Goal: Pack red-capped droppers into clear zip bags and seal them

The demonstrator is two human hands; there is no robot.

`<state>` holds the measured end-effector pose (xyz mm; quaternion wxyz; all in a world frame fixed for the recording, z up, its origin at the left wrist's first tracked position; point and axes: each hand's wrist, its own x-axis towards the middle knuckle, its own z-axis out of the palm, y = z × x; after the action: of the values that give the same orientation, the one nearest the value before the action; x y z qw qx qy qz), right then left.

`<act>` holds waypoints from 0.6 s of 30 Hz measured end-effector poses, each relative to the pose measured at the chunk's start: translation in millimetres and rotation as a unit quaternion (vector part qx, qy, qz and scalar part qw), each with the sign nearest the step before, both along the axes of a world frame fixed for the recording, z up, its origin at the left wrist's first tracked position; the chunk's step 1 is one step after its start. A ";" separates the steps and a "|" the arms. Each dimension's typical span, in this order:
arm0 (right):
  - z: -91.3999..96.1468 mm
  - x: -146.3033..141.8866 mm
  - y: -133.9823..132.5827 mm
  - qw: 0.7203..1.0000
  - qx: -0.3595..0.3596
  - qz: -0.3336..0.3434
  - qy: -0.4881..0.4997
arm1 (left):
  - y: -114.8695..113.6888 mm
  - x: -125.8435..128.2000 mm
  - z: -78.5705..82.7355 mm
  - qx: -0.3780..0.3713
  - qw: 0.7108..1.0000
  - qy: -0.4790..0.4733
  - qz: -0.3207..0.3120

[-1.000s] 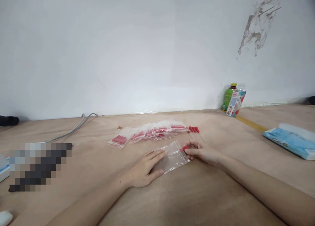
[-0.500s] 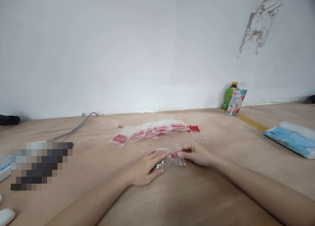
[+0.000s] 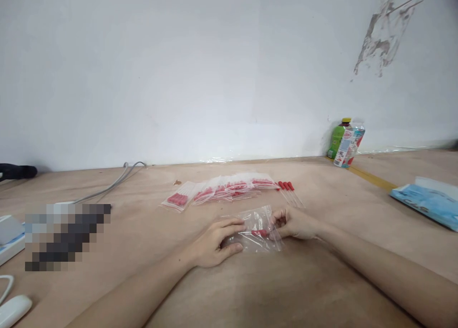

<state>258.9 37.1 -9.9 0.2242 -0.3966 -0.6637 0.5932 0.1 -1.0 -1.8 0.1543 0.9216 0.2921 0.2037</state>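
A clear zip bag lies flat on the table between my hands. Inside it is a dropper with a red rubber bulb, the bulb towards the bag's mouth on the right. My left hand rests on the bag's left part, its fingers spread and covering that end. At the mouth, the curled fingers of my right hand close on the bag's edge, close to the bulb. Just behind lie several loose droppers with red bulbs. Left of those spreads a row of filled zip bags.
A green bottle and a printed carton stand by the wall. At right lies a blue pack. A blurred-out dark object, a grey cable and a white rounded object are on the left.
The dropper's red bulb, between my right fingers before, is now inside the bag, apart from the fingertips. The bag lies flatter and more of it shows. The view has shifted slightly.
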 end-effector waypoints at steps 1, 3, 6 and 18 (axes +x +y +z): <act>4.0 4.9 2.4 0.999 0.002 0.037 -0.026 | 0.4 0.0 -0.1 -0.001 1.000 0.001 -0.003; 12.2 15.5 8.8 0.996 0.049 0.032 -0.064 | 0.9 0.1 -0.3 -0.003 1.000 0.001 -0.004; 17.9 33.9 23.5 0.944 0.228 -0.196 -0.137 | 1.2 0.2 -0.8 -0.005 1.000 0.001 -0.001; -20.3 93.3 80.6 0.820 0.213 -0.403 -0.347 | 3.5 2.0 3.7 -0.020 0.999 0.026 0.003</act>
<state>352.1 117.7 -30.2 0.2772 -0.7505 -0.5885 0.1168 2.1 2.5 1.9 0.1648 0.9223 0.3030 0.1743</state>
